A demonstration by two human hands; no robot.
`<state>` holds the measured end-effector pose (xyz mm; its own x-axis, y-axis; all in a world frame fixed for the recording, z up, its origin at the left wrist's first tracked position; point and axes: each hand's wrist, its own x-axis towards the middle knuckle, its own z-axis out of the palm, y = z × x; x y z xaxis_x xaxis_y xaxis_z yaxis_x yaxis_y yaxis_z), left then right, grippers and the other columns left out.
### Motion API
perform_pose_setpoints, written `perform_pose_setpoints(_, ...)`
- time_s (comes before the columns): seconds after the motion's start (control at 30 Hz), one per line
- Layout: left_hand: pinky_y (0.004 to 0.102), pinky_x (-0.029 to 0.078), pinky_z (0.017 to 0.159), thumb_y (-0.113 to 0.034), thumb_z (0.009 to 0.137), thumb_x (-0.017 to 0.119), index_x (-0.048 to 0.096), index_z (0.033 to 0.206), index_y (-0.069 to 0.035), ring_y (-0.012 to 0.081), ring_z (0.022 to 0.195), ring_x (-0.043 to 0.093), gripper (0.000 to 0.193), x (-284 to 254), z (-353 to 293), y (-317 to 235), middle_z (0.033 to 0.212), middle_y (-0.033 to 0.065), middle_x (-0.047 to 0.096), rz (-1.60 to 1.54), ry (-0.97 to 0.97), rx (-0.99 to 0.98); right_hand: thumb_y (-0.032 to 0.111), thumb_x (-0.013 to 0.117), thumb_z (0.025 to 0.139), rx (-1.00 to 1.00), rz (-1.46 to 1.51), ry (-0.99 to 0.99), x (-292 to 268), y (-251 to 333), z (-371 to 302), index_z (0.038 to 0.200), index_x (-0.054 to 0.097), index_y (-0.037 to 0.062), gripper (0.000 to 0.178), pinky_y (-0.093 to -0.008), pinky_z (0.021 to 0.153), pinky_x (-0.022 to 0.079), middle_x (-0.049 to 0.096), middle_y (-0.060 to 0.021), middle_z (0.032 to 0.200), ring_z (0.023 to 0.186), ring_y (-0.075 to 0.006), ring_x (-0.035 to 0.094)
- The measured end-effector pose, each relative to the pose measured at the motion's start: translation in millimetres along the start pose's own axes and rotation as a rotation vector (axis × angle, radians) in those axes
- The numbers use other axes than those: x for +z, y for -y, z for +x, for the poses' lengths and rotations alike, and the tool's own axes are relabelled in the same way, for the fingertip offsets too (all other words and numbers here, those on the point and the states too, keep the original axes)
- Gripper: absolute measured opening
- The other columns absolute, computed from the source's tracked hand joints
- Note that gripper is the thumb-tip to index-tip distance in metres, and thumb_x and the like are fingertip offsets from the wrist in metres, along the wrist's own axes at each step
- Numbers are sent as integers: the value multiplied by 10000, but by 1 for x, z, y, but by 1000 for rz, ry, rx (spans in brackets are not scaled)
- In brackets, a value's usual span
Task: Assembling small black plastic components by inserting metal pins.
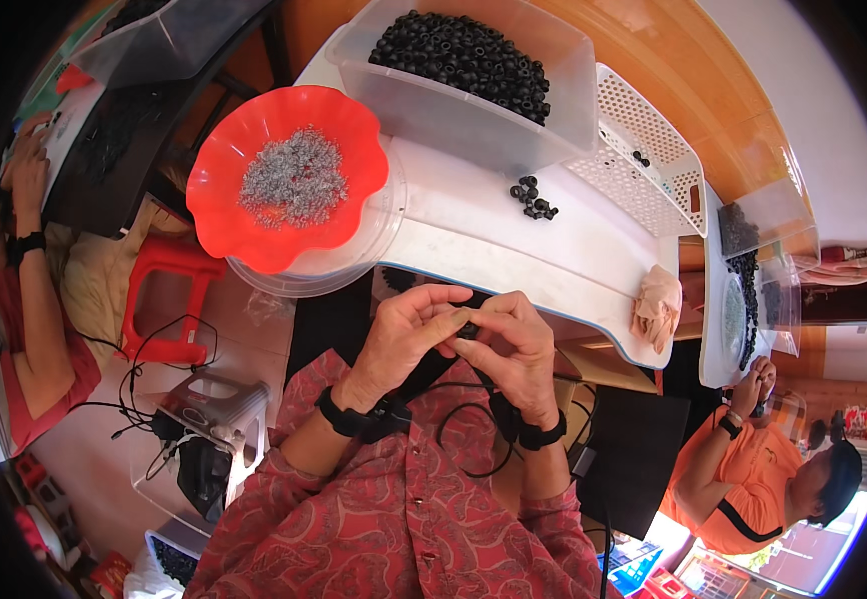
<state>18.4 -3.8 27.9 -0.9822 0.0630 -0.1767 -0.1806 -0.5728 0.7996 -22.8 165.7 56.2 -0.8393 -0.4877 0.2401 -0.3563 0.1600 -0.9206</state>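
Observation:
Close in front of my chest, both hands meet around one small black plastic part (467, 330). My left hand (401, 334) pinches it from the left between thumb and fingers. From the other side, the fingertips of my right hand (515, 351) close on the same part. Fingers cover most of it, so its exact shape is hidden. Beyond my hands is the near edge of a white table (473, 245). A few loose black parts (533, 199) lie on it, below a translucent bin (453, 110) heaped with similar black parts (463, 62).
A red scalloped bowl (216, 190) of small silvery pieces (294, 178) rests on a clear round lid (394, 215). A white perforated basket (643, 110) and a crumpled cloth (657, 307) are at right. Co-workers sit on both sides. A red stool (169, 290) stands left, near cables.

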Motion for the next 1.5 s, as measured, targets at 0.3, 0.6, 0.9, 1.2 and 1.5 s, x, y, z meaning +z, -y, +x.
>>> perform_pose_setpoints(0.3,218,544,607,-74,924,636,616,1055,32,100,682,644,170,2,0,6,859,71,669,-43,-29,-14,-54,772,731,190,162,-72,6,8,-4,1002,675,22,298,-214,624,500,614,-46,908,697,-79,599)
perform_pose_setpoints(0.6,199,531,618,-93,924,644,631,1033,25,88,695,641,160,3,0,15,847,64,679,-62,-100,74,-53,777,726,82,-14,-143,5,8,-3,834,667,-6,161,-231,640,515,648,-54,814,717,-109,624)
perform_pose_setpoints(0.9,206,540,608,-95,924,645,645,1020,23,82,678,637,152,-2,2,14,832,60,677,46,-65,102,-65,753,742,208,32,-96,0,8,-2,830,691,-18,118,-241,631,504,669,-57,802,709,-114,625)
perform_pose_setpoints(1.2,201,534,595,-113,930,643,646,1008,16,76,677,629,151,2,4,18,820,52,670,-11,-154,150,-74,714,795,302,258,-144,12,13,1,880,675,-43,99,-225,653,553,676,-74,832,727,-110,653)
perform_pose_setpoints(1.5,217,544,602,-100,934,632,632,1002,8,94,651,632,127,-1,5,20,783,54,659,-40,-167,97,-63,744,757,311,174,-178,11,5,0,848,687,-17,117,-222,650,523,677,-47,813,725,-93,631)
